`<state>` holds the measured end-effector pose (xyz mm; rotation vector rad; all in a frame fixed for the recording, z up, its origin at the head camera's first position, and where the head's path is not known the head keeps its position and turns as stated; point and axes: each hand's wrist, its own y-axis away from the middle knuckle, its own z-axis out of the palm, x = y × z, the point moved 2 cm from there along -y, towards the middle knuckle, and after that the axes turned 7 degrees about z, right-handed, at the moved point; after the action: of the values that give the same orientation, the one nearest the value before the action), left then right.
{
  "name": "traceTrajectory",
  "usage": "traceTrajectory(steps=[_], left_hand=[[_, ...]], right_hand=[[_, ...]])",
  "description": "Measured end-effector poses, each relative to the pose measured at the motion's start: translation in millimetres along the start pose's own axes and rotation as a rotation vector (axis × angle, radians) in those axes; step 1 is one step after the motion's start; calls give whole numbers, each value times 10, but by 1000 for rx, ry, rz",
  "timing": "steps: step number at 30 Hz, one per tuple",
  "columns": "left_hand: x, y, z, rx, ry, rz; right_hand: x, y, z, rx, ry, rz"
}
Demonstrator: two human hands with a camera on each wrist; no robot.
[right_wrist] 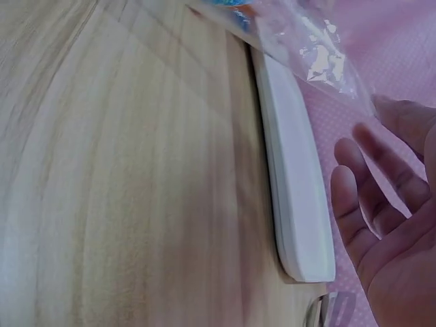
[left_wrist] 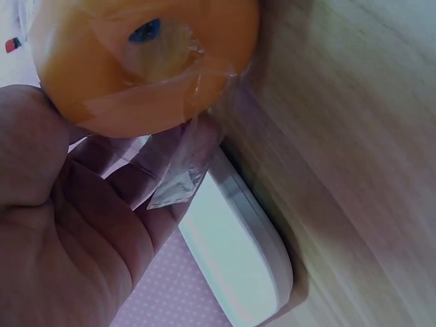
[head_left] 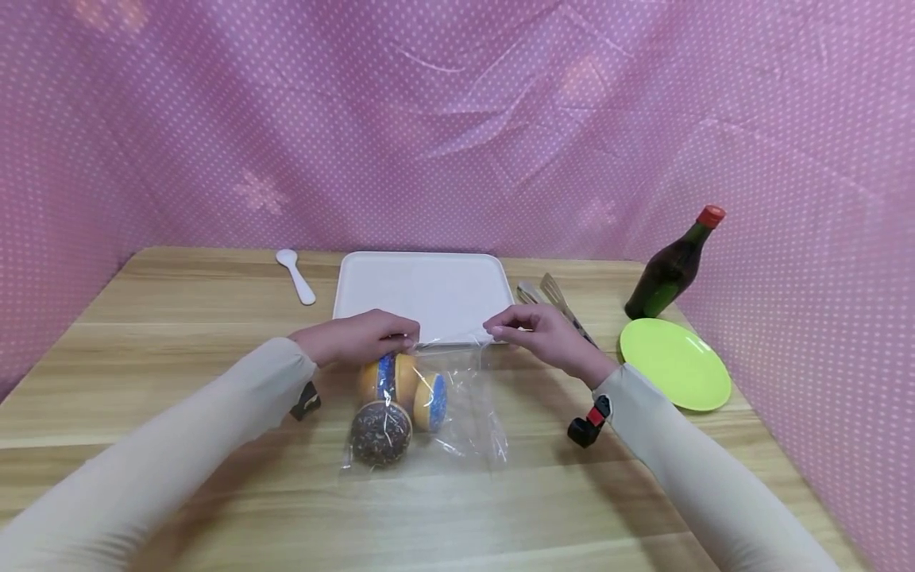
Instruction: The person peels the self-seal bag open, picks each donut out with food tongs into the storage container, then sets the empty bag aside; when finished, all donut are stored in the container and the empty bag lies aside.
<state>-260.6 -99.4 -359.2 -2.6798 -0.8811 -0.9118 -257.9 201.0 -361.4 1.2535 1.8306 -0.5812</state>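
A clear plastic bag point(head_left: 465, 405) hangs between both hands over the wooden table, in front of the white tray. Inside, several doughnuts bunch toward its left side: a chocolate one with sprinkles point(head_left: 381, 434), a blue-topped one point(head_left: 430, 403) and an orange-brown one point(left_wrist: 143, 102) close to the left palm. My left hand point(head_left: 368, 334) pinches the bag's top left corner; a crumpled flap of plastic shows by its fingers in the left wrist view. With thumb and index finger, my right hand point(head_left: 539, 334) pinches the top right corner, its other fingers spread loosely.
Behind the hands lies the white tray point(head_left: 422, 278), with a white spoon point(head_left: 296, 276) to its left. Metal tongs point(head_left: 529, 292) and a slotted spatula point(head_left: 561, 298) sit right of it. Farther right are a dark bottle with red cap point(head_left: 668, 270) and a lime-green plate point(head_left: 675, 365).
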Motion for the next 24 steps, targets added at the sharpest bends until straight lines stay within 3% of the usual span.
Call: traceTrajectory(steps=[8,12,15,19,24], left_hand=[[-11,37,-3,9,9,-20],[-14,48,-13,14,5,-57],[-19,39,-10,13,14,-72],[-15,31,-4,14,16,-73],[2,33,0,21,4,-67]], right_hand=[[-14,36,53,31,-17,8],[-115,38,155,145,25,-42],[-212,74,242,227,116,-17],[-289,115,357,197,238,47],[-295,106,436,154,239,32]])
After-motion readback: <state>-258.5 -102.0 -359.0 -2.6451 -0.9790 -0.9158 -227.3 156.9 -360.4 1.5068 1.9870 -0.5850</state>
